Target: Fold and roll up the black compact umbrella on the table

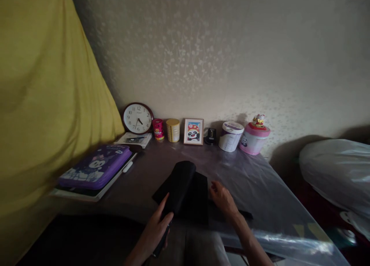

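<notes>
A black sheet-like piece of material (180, 189) lies at the table's near side, its middle curled over into a rounded fold, with flat flaps to the left and right. My left hand (156, 227) grips its lower end, thumb on top and index finger stretched along the fold. A dark, narrow bar (162, 239) shows below that thumb; whether it belongs to the material I cannot tell. My right hand (224, 196) is beside the right flap, fingers curled in; anything inside them is hidden. Behind its wrist a black strip (246, 214) lies on the table.
Left on the table (138, 193), a purple case (96, 168) rests on a book. Along the wall stand a clock (138, 118), a red can (158, 129), a yellow can (173, 130), a framed panda picture (193, 131), a white tub (230, 136) and a pink tub (254, 139).
</notes>
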The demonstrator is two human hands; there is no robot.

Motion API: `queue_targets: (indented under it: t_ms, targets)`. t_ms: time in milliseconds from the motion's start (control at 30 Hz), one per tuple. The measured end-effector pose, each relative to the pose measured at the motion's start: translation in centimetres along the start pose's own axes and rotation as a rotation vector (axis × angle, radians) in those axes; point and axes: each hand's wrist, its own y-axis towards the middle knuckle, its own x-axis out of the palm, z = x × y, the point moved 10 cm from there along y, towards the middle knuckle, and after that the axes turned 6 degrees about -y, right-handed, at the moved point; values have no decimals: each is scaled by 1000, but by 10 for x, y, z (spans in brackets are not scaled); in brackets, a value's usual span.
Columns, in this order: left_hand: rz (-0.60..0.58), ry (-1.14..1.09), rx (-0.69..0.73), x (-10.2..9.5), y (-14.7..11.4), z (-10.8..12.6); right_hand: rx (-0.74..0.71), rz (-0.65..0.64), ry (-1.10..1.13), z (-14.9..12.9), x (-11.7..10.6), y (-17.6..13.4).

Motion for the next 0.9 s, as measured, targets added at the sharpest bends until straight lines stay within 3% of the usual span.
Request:
queue_targets:
  t_ms: [100, 200, 367, 700, 900]
  targets:
    - [10, 15, 11, 1, -1, 3, 88, -77, 108, 12, 13, 4]
    - [21, 18, 1, 2, -3, 5, 255, -173, 358, 20, 28, 3]
    - [17, 28, 24, 3, -5, 8, 415, -226, 633, 15, 38, 0]
    - [18, 114, 87, 4, -5, 11, 373, -220, 809, -16, 47, 1]
    - [-4, 196, 128, 8, -10, 14, 306, -186, 923, -42, 41, 9]
